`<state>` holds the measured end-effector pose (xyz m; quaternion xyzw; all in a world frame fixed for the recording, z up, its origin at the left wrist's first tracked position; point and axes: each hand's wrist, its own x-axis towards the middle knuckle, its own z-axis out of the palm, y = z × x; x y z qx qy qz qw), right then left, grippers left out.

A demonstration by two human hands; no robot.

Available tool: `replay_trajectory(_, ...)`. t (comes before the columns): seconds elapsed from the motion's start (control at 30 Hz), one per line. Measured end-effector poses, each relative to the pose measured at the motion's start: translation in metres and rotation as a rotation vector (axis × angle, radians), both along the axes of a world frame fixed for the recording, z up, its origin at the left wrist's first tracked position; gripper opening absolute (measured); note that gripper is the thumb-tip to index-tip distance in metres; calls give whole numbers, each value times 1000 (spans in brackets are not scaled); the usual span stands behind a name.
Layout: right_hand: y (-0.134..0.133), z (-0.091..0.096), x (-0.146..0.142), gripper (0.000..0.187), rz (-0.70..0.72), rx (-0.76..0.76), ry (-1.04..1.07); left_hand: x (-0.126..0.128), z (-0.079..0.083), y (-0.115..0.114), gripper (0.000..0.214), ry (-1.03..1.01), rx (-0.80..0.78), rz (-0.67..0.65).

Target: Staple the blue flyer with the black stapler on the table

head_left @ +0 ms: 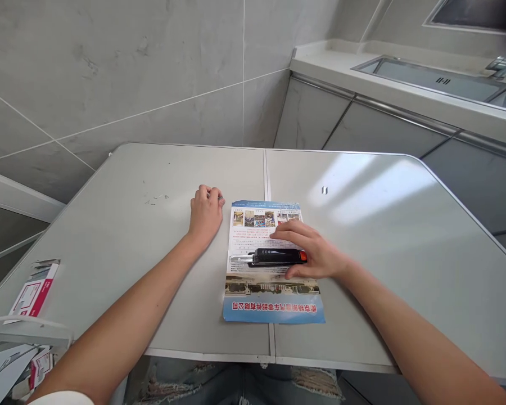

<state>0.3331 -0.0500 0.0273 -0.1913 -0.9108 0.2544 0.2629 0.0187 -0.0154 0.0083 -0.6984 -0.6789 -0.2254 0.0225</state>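
My left hand [206,212] rests on the table just left of a printed leaflet [274,309]. Its fingers are curled closed, and a small greyish bit shows at the fingertips, too small to name. A black stapler [278,257] with a red rear end lies across the leaflet, its metal part pointing left. My right hand [310,250] lies over the leaflet's right side, fingers stretched out and apart from the thumb. The stapler's red end sits between its thumb and fingers, not clearly gripped. From where I look, the leaflet's lettering is upside down.
A small metallic piece [324,190] lies on the grey table [405,253], right of its middle seam. Tiny dark bits [157,199] are scattered at the left. A red-and-white packet [36,289] lies near the left edge. A sink [438,81] is set in the counter behind.
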Motion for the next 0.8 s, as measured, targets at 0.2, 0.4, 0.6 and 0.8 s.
replay_trajectory(0.2, -8, -9, -11, 37, -27, 48, 26, 4, 6, -2, 15, -135, 84, -83)
replay_trajectory(0.4, -6, -7, -3, 33, -479, 142, 240, 12, 13, -12, 22, -293, 187, -278)
replay_trajectory(0.6, 4, -7, 1, 30, -624, 223, 188, 16, 16, -20, 22, -285, 184, -512)
replay_trajectory(0.8, 4, -14, -4, 33, -480, 314, 163, 21, 16, -20, 9, -205, 263, -678)
